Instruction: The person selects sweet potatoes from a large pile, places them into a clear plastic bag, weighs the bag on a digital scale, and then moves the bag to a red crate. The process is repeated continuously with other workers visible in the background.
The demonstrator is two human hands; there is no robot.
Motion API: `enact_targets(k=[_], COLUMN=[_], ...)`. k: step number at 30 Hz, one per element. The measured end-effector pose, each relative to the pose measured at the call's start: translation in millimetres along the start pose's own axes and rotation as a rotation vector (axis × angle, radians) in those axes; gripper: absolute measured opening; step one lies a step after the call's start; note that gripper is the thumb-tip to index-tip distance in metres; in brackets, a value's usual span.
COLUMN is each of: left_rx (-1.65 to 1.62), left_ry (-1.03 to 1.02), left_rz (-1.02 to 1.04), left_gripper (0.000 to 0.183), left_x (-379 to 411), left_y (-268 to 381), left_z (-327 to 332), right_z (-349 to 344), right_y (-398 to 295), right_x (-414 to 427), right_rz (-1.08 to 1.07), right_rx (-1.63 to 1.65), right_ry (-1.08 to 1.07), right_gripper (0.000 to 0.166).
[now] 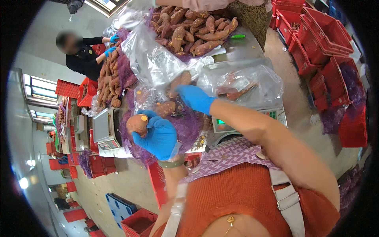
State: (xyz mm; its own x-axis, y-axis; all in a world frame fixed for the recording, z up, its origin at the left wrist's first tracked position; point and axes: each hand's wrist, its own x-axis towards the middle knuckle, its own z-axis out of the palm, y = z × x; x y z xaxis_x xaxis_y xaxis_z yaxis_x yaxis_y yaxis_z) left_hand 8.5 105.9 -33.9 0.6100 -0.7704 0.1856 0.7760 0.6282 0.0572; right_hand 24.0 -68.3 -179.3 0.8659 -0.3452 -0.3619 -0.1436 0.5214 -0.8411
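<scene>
My left hand [158, 134], in a blue glove, holds a sweet potato [137, 124] with a cut yellow end over purple mesh netting [186, 126]. To its upper right, my right hand [195, 97], gloved too, reaches over the table; its fingertips are blurred at another sweet potato [181, 81], and its grip is unclear. Between the hands lies one more sweet potato [165, 109]. A clear plastic bag [263, 78] with sweet potatoes inside rests on the weighing scale [274, 102], right of my right hand. Other clear bags [154, 60] lie ahead, before a large sweet potato pile [189, 32].
A co-worker [84, 56] in blue gloves handles sweet potatoes at the left. Another person [251, 17] stands across the table. A second scale [103, 130] sits at left, a green-handled tool [238, 36] lies at the far side, and stacked red crates [325, 38] stand right.
</scene>
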Motion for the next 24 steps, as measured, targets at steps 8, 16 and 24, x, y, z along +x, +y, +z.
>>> enact_targets(k=[8,16,24], left_rx=[1.045,2.056,2.484], left_ry=[-0.03,-0.413,-0.897], left_rz=[0.17,-0.111,-0.638], left_gripper=[0.053,0.051,0.041], left_x=[1,37,71], left_y=[15,-80,-150], left_z=[6,19,-35], right_z=[-9,-151,-213], right_y=[-95,-107,-45], right_x=[-127,-234,-265], right_rz=[-1.066,-0.787,-0.269], right_rx=[-0.867,-1.13,-0.919], right_ry=[0.357,1.045,0.865], right_gripper=[0.03,0.067,0.027])
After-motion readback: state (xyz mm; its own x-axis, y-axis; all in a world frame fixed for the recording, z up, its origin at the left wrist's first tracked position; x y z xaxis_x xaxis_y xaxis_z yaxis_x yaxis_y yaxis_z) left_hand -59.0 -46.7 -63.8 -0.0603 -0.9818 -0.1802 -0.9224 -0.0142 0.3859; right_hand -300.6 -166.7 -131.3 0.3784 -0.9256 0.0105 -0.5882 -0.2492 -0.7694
